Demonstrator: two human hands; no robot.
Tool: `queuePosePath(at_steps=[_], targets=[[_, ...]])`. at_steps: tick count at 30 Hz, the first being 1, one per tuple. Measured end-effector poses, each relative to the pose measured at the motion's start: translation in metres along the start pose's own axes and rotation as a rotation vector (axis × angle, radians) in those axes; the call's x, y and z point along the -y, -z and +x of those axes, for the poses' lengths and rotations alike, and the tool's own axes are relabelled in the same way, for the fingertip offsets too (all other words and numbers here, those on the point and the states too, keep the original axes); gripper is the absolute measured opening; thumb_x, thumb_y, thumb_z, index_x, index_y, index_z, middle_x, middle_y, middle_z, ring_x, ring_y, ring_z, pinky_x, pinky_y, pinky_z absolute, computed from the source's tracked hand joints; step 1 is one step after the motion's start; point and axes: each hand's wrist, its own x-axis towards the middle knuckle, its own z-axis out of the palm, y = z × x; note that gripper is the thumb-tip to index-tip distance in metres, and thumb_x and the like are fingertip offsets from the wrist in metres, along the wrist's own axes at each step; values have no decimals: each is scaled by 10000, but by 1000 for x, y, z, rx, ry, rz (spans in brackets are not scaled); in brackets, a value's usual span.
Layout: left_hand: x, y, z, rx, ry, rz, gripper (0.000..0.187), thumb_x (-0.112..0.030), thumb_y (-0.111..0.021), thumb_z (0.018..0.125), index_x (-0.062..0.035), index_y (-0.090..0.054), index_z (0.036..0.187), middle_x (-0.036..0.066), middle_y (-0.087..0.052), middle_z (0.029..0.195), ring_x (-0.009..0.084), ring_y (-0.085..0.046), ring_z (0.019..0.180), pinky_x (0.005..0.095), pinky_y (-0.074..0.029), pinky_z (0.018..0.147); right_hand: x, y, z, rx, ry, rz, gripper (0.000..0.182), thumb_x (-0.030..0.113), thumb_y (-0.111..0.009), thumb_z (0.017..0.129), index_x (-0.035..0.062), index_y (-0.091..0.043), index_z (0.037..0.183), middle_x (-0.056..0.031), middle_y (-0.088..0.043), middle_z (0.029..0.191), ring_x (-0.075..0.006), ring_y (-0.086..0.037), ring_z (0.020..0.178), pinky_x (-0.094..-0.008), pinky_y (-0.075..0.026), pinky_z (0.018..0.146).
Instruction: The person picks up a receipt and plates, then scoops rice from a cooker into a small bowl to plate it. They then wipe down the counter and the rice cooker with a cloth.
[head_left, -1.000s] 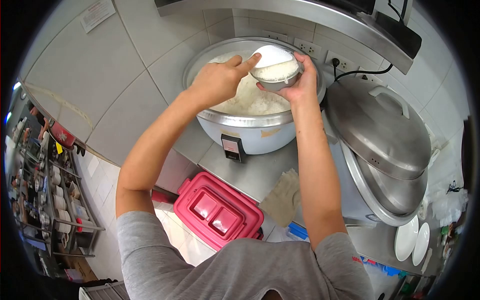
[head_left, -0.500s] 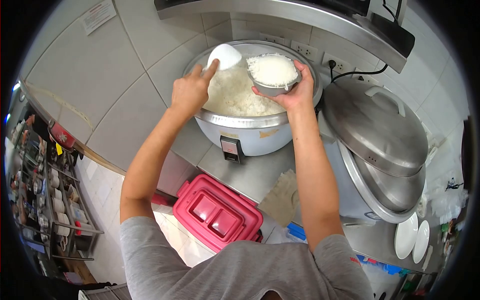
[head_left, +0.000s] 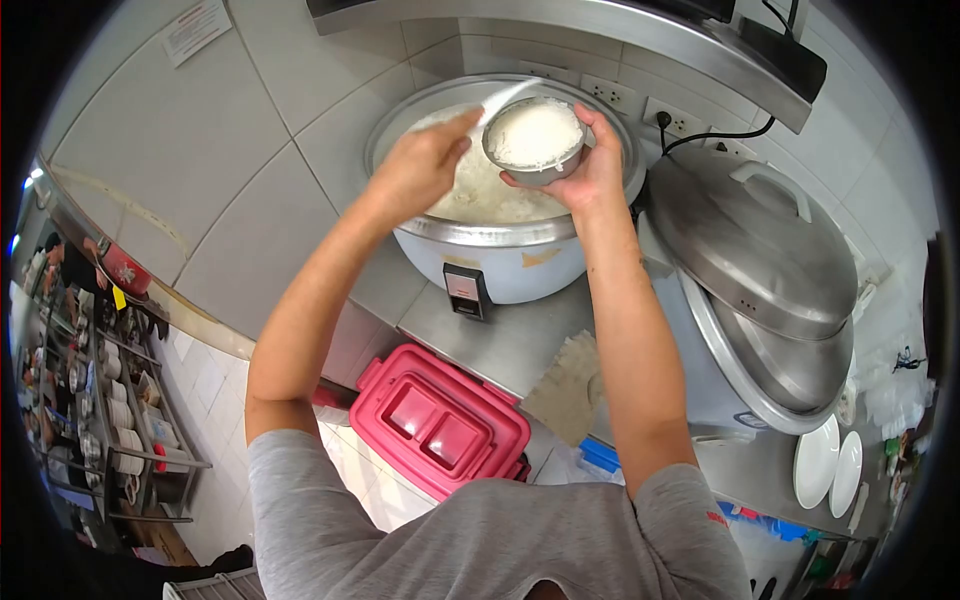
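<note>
My right hand (head_left: pixel 585 172) holds a small metal bowl (head_left: pixel 535 150) heaped with white rice over the big open rice cooker (head_left: pixel 500 255). My left hand (head_left: pixel 420 170) grips a white rice paddle (head_left: pixel 500 100), its blade reaching up to the bowl's left rim. Cooked rice (head_left: pixel 475 190) fills the cooker pot below both hands.
A second large cooker with a shut steel lid (head_left: pixel 750 250) stands to the right. A red lidded bin (head_left: pixel 440 420) sits below the steel counter (head_left: pixel 500 340), a cloth (head_left: pixel 570 385) lies on the counter edge, white plates (head_left: pixel 830 465) at right, shelves of crockery (head_left: pixel 110 410) at left.
The paddle lifted off the bowl, swung left over the pot, then came back against the bowl's left rim. The bowl stayed over the cooker.
</note>
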Motion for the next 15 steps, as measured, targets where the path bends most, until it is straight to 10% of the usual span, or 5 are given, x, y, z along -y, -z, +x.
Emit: queuePosePath(at_steps=[5, 15], targets=[[-8, 14, 2, 137, -75, 333, 401, -60, -503, 889, -145, -523, 1281, 143, -632, 993, 293, -628, 898, 372, -488, 766, -2, 5, 9, -1, -44, 6, 650, 427, -560, 810, 86, -388, 1336, -178, -395, 1381, -438, -368, 1253, -730, -195, 956], [-7, -6, -27, -205, -449, 728, 764, -15, -587, 665, -346, -451, 1341, 11, -455, 695, 172, -511, 544, 316, -439, 449, -5, 2, -5, -73, -17, 166, 668, 454, -517, 837, 98, -339, 1373, -179, -315, 1432, -419, -287, 1309, -711, -163, 989]])
